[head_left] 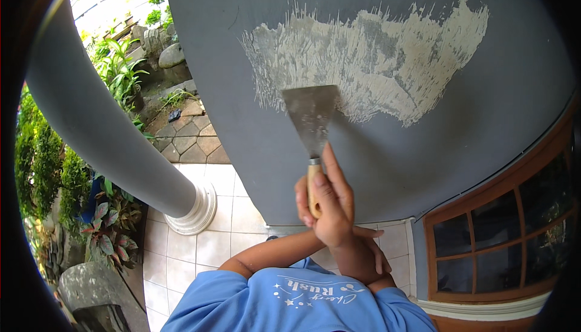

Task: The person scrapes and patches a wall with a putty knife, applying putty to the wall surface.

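Observation:
In my right hand is a putty knife with a wide metal blade and a pale wooden handle. My fingers wrap round the handle, with the index finger stretched along it. The blade points up at the grey wall, its edge over the lower left of a rough whitish patch of filler. Whether the blade touches the wall I cannot tell. My left arm crosses under my right forearm. Beyond it shows part of my left hand, fingers stretched and apart, holding nothing visible; the rest is hidden.
The grey wall fills the middle. A brown-framed window is at the lower right. To the left a round grey column stands on a white base, on a tiled floor. Plants and stones lie beyond.

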Demonstrator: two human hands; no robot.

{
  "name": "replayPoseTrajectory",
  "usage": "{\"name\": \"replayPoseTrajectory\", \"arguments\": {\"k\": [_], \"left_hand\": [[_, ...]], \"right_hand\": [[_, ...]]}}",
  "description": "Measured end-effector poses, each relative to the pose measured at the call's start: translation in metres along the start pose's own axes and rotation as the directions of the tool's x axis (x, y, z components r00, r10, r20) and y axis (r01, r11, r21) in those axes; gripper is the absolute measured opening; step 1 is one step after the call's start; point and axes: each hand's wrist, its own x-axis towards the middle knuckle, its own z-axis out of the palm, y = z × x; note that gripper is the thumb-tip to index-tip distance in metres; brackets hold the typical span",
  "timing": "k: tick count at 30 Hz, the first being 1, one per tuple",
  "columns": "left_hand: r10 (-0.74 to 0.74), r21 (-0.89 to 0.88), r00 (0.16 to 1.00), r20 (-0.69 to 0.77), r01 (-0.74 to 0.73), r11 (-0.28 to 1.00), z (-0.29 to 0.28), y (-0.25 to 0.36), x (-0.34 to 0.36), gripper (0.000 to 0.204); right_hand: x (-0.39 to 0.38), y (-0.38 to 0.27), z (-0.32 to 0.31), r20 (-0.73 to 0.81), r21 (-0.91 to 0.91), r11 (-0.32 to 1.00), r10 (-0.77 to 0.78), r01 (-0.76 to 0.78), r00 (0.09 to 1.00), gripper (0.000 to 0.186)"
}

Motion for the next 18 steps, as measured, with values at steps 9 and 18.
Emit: {"name": "replayPoseTrajectory", "arguments": {"k": [9,18], "left_hand": [[-0.176,-0.286,0.980,0.093,0.196,0.938,-0.006,0.002,-0.011,0.089],[0.461,0.076,0.762,-0.454,-0.482,0.873,0.012,0.050,0.008,0.072]], "right_hand": [[-0.023,-0.008,-0.052,-0.135,-0.530,0.841,-0.213,0.112,0.968,0.049],[-0.020,-0.035,-0.030,-0.092,-0.180,0.983,-0.047,0.030,0.995,0.057]]}}
